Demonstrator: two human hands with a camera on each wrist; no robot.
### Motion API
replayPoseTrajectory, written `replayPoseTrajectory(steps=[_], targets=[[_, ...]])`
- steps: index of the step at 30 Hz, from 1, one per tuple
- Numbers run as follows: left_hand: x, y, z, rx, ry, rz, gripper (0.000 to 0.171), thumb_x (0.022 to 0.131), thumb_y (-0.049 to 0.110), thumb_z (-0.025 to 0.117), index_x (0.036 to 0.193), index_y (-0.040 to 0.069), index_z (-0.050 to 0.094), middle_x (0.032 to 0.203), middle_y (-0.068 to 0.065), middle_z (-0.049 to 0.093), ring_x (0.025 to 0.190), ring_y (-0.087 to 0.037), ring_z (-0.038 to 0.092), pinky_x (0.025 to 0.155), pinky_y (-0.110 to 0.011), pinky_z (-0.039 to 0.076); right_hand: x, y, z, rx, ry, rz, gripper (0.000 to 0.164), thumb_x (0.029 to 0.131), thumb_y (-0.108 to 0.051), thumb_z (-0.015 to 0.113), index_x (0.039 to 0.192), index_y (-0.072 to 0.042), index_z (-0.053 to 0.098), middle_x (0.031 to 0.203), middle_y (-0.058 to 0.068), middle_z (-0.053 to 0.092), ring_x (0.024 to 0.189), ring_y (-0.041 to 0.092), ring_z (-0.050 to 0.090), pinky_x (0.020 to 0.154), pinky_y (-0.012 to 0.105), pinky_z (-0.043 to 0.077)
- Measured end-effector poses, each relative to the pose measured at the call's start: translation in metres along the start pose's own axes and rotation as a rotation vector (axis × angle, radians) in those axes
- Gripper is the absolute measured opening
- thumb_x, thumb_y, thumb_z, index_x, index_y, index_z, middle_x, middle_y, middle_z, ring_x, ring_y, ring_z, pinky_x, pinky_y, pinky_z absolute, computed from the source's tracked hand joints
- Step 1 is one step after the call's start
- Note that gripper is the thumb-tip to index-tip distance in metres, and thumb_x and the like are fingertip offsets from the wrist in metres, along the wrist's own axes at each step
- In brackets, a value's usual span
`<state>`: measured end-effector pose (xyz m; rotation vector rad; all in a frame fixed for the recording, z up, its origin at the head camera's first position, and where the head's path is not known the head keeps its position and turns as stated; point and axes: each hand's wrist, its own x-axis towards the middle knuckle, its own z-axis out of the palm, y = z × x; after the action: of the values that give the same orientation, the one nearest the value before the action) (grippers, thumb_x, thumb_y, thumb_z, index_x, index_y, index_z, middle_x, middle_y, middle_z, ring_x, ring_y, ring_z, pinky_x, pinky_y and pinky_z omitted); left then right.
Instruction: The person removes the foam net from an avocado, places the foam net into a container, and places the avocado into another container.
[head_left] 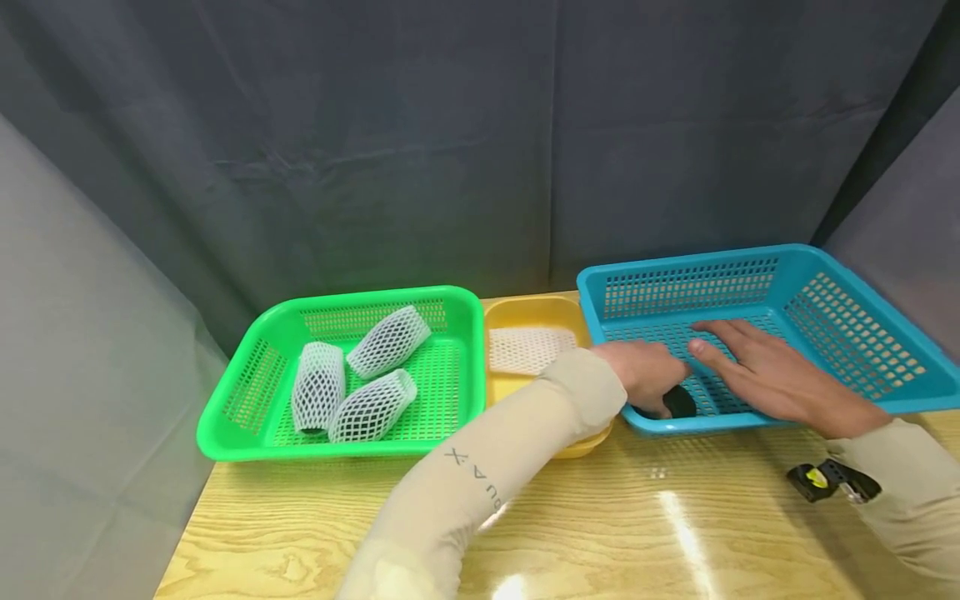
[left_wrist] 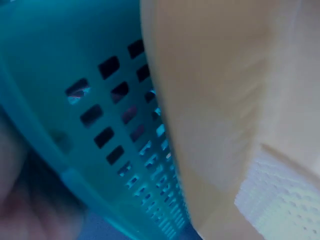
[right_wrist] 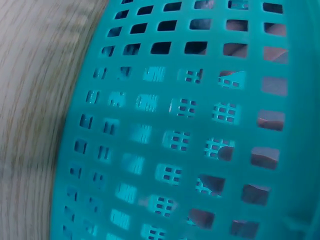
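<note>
The left hand (head_left: 647, 375) is gripping a black object (head_left: 680, 403) with bent fingers, near the front left corner of the blue basket (head_left: 782, 302). A rounded end is pointing rightward; the hand is covering the rest, so I cannot tell the long axis. The right hand (head_left: 768, 373) is reaching over this basket, fingers extended, holding nothing visible. The green basket (head_left: 438, 377) is containing three white net sleeves (head_left: 387, 342) with dark contents; the yellow tray (head_left: 536, 308) is holding white netting (head_left: 525, 350).

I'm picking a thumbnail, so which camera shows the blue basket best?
The head view, because it shows most of the blue basket at once. Both wrist views catch only close-up stretches of its perforated wall.
</note>
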<state>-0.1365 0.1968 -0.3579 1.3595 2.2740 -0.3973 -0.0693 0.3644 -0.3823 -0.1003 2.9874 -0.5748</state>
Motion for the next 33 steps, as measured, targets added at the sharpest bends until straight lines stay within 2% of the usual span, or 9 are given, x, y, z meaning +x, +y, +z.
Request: replayPoseTrajectory(steps=[6,11,19,24,29,33], targets=[[-0.008,-0.003,0.001,0.014,0.006,0.000,0.054,0.091,0.057,0.056,0.139,0.035,0.046,0.134,0.015,0.058,0.123,-0.004,0.056,0.106,-0.021,0.044,0.002,-0.005,0.000,0.004,-0.021,-0.015,0.065,0.102,-0.055,0.028,0.152,-0.013,0.030,0.153,0.030,0.030,0.131,0.055,0.036,0.090,0.066,0.039],[-0.017,-0.004,0.001,0.014,0.028,0.018,0.050,0.092,0.055,0.055,0.137,0.033,0.049,0.129,0.015,0.060,0.116,-0.003,0.058,0.101,-0.019,0.045,0.002,-0.010,0.000,-0.001,-0.013,-0.025,0.065,0.103,-0.053,0.028,0.151,-0.010,0.031,0.152,0.032,0.029,0.129,0.056,0.037,0.088,0.067,0.039],[-0.035,-0.015,-0.007,0.003,0.047,0.033,0.056,0.092,0.055,0.056,0.142,0.033,0.044,0.143,0.016,0.052,0.129,-0.002,0.053,0.109,-0.017,0.041,0.006,-0.021,-0.001,0.002,0.011,-0.044,0.062,0.103,-0.052,0.029,0.150,-0.012,0.033,0.152,0.030,0.030,0.130,0.055,0.038,0.090,0.069,0.039],[-0.047,-0.027,-0.008,0.027,0.140,0.051,0.057,0.094,0.052,0.054,0.145,0.031,0.042,0.148,0.017,0.047,0.135,-0.002,0.047,0.114,-0.020,0.037,0.006,-0.026,-0.004,0.004,0.069,-0.083,0.057,0.104,-0.047,0.032,0.148,-0.012,0.036,0.149,0.028,0.035,0.126,0.052,0.043,0.088,0.066,0.042],[-0.060,-0.043,-0.007,0.058,0.280,0.090,0.047,0.097,0.044,0.052,0.141,0.026,0.049,0.140,0.012,0.056,0.128,-0.004,0.053,0.110,-0.021,0.042,0.009,-0.034,-0.004,0.018,0.131,-0.133,0.052,0.104,-0.043,0.037,0.145,-0.011,0.041,0.145,0.024,0.041,0.124,0.045,0.045,0.087,0.062,0.042],[-0.072,-0.054,-0.004,0.034,0.308,0.090,0.046,0.097,0.043,0.052,0.139,0.024,0.051,0.139,0.010,0.057,0.127,-0.005,0.054,0.108,-0.020,0.043,0.011,-0.043,-0.004,0.016,0.157,-0.157,0.050,0.103,-0.043,0.039,0.143,-0.013,0.043,0.144,0.021,0.043,0.124,0.042,0.046,0.087,0.061,0.043]])
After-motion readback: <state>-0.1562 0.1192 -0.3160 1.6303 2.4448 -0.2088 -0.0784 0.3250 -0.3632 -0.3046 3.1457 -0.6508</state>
